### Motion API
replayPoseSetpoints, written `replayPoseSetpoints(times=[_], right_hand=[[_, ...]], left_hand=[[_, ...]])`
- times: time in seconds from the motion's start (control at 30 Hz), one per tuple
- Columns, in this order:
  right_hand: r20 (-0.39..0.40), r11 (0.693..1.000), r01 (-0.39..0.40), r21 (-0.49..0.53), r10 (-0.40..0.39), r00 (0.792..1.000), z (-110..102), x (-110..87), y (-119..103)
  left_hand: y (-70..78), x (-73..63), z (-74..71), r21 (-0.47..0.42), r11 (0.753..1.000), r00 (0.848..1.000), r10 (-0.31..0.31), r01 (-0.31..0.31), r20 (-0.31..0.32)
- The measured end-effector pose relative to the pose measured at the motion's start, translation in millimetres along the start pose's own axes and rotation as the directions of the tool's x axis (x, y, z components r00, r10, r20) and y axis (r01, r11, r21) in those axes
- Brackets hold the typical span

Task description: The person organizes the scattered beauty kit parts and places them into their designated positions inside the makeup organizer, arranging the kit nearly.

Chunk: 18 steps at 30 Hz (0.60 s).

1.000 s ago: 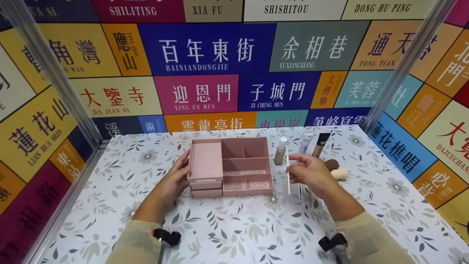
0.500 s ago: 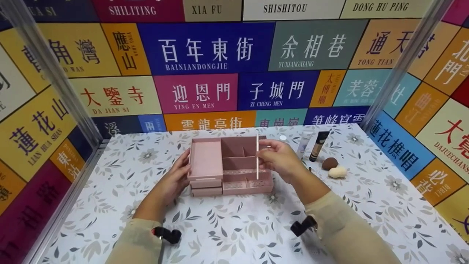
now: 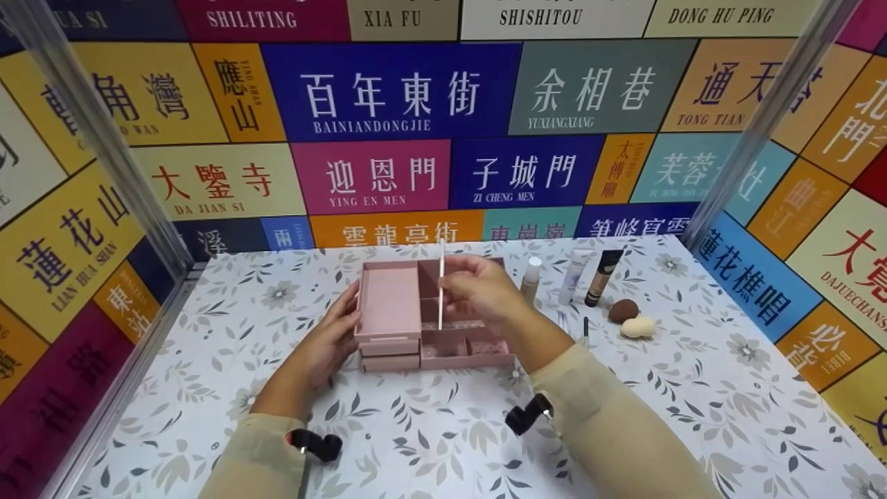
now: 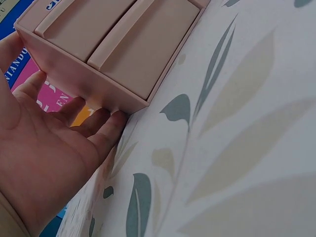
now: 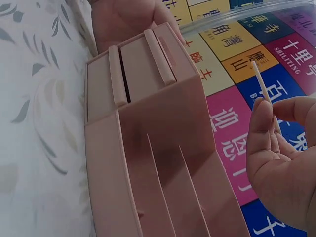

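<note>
A pink desktop organizer (image 3: 390,298) with two small drawers and a tray top on its left and open compartments on its right stands on the table. My left hand (image 3: 331,339) rests at its left side; the left wrist view shows the fingertips touching the organizer's side wall (image 4: 84,79). My right hand (image 3: 481,294) pinches a thin white stick (image 3: 441,291) between thumb and fingers, held nearly upright above the rear compartments. In the right wrist view the stick (image 5: 261,81) is clear of the compartment dividers (image 5: 160,182). Its exact kind cannot be told.
Right of the organizer stand a white-capped bottle (image 3: 531,276), a pale tube (image 3: 573,277) and a black-and-tan tube (image 3: 603,278). A brown sponge (image 3: 624,310) and a cream sponge (image 3: 637,327) lie nearby. Thin sticks, one black (image 3: 585,331), lie partly behind the right forearm.
My right hand has carried the white stick leftward, from beside the bottle to over the organizer's rear compartments. My left hand has stayed at the organizer's side.
</note>
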State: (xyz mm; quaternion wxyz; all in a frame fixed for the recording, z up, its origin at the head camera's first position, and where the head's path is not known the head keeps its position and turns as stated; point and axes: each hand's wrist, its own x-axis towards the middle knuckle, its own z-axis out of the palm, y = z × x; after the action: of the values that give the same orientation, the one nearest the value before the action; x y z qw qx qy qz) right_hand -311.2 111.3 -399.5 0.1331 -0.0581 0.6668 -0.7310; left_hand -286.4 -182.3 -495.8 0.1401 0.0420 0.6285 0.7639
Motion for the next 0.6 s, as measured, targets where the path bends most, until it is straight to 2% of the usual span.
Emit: replayPoseSetpoints(times=[0.23,0.4,0.6], right_hand=[[0.008,0.999,-0.025,0.037,0.025,1.000,27,10.5,-1],[0.029,0.997,-0.032,0.068,0.030,0.999,47,17.4,-3],[0.057,0.997,-0.059,0.044,0.057,0.997,69,27.7,-5]], left_hand=[[-1.2,-0.3,1.3,-0.009,1.000,1.000,0.012,-0.011,0.012],[-1.2,-0.4,0.5,0.000,1.000,1.000,0.007,-0.007,-0.003],[0.5,-1.5,0.6,0.005,1.000,1.000,0.001,-0.001,-0.004]])
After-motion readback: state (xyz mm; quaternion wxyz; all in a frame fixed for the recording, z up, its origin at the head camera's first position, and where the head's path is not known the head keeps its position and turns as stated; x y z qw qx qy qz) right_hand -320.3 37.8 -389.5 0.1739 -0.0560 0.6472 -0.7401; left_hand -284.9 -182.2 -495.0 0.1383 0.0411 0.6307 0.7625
